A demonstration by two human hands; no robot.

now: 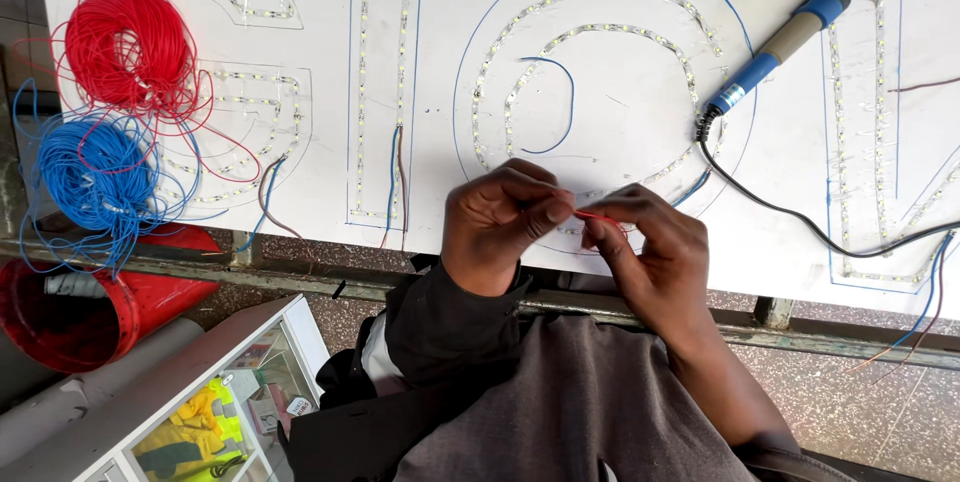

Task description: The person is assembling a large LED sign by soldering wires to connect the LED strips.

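A large white board (620,142) lay flat as the working surface, marked with blue outlines of big shapes, and strips of small lights (600,37) ran along inside those outlines. On its left end sat a loose coil of red wire (130,42) and, just below it, a coil of blue wire (95,172), their strands tangled together. A soldering iron (780,47) with a blue handle lay at the upper right, its black cord (800,222) trailing across the board. Below the board's edge a red bucket (80,317) lay on its side on a speckled floor (840,397), near a white glass-fronted cabinet (230,392).

Both hands were raised over the board's near edge. The left hand (505,222) and the right hand (640,242) each pinched an end of a short red wire (592,214) between thumb and fingertips, the other fingers curled.
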